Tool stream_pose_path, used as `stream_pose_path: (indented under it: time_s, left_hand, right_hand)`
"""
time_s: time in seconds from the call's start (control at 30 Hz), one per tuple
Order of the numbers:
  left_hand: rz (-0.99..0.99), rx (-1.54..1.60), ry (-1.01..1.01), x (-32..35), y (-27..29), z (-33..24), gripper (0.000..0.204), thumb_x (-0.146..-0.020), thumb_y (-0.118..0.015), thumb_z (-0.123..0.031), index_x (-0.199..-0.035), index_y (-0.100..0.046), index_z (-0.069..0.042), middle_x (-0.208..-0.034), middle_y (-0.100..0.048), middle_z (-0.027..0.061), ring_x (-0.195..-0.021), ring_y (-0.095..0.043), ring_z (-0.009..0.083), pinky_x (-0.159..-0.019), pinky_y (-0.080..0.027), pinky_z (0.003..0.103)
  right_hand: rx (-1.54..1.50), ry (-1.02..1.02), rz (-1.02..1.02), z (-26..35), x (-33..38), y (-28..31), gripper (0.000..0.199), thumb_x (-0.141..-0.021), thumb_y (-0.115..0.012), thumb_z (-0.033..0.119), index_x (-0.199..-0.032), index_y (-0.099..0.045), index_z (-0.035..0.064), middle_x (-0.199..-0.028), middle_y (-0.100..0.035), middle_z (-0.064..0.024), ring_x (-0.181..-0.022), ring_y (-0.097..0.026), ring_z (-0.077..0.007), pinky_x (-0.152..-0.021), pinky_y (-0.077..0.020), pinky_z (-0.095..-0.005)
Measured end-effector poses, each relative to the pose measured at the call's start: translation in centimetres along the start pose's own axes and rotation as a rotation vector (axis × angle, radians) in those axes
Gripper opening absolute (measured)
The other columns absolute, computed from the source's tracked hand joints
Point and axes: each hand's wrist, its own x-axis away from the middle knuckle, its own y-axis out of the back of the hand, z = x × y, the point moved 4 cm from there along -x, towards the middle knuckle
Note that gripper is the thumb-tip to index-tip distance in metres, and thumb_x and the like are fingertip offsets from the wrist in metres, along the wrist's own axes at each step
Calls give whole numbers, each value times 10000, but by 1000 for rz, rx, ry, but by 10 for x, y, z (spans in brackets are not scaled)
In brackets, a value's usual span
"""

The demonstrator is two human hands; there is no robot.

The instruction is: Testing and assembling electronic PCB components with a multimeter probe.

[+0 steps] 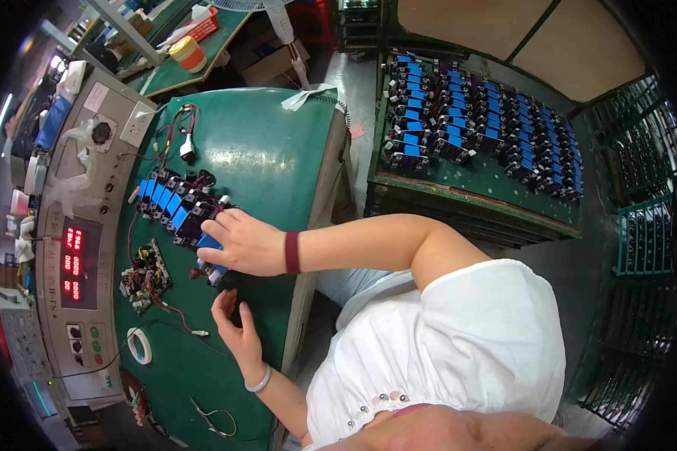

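My right hand (239, 242), with a dark red band at its wrist, closes its fingers over the near end of a row of black units with blue tops (174, 204). Under those fingers is a blue-topped unit (207, 241), partly hidden by the hand. Just below it, my left hand (237, 331), wearing a pale bracelet, is open with thumb and fingers apart and nothing in it. A bare circuit board (147, 278) lies left of the hands on the green bench top (259, 143). Red and black wires run from it to a small white connector (200, 333).
A grey test panel (83, 225) with red digits lines the bench's left side. A white ring (139, 346), a thin wire loop (217, 422) and a white plug (187, 147) lie on the bench. A cart (474, 199) behind holds several rows of blue-topped units.
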Motion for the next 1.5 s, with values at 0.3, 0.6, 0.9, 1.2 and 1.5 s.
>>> stream_pose_path:
  time_s: [0.3,0.6,0.9,1.2,1.5]
  left_hand:
    - [3,6,30,3,2,-3,359,-956,-585,-51,-1305,-525,9,-1248,-618,145,-1145,-579,238,-1038,-423,363]
    - [8,-30,51,1,3,-1,375,-957,-576,-46,-1322,-509,3,-1273,-605,144,-1173,-563,240,-1045,-414,366]
    - [12,-1,69,4,6,6,369,-966,-559,-34,-1329,-504,3,-1288,-598,141,-1182,-559,233,-1052,-410,357]
    - [9,23,79,6,5,9,353,-974,-547,-22,-1323,-507,5,-1287,-596,147,-1192,-562,240,-1070,-406,357]
    - [24,21,72,1,5,9,354,-979,-552,-32,-1328,-503,9,-1303,-587,150,-1206,-557,239,-1075,-404,358]
  right_hand:
    - [-968,-371,285,-60,106,150,642,-780,-768,82,-1349,-470,61,-1288,-479,-128,-1250,-448,-308,-1085,-339,-393]
    - [-416,-1080,675,-122,322,175,596,-802,-758,204,-1325,-484,128,-1208,-466,-186,-1162,-490,-358,-1022,-420,-401]
    - [58,-1085,220,-206,386,223,589,-786,-748,73,-1306,-473,83,-1229,-433,-172,-1204,-463,-379,-1070,-366,-390]
    - [392,-1232,314,-219,387,183,576,-843,-765,122,-1357,-506,164,-1422,-380,-193,-1268,-460,-427,-1025,-449,-498]
    - [548,-1075,327,-217,374,182,600,-807,-801,179,-1343,-532,208,-1403,-393,-154,-1258,-453,-411,-992,-464,-489]
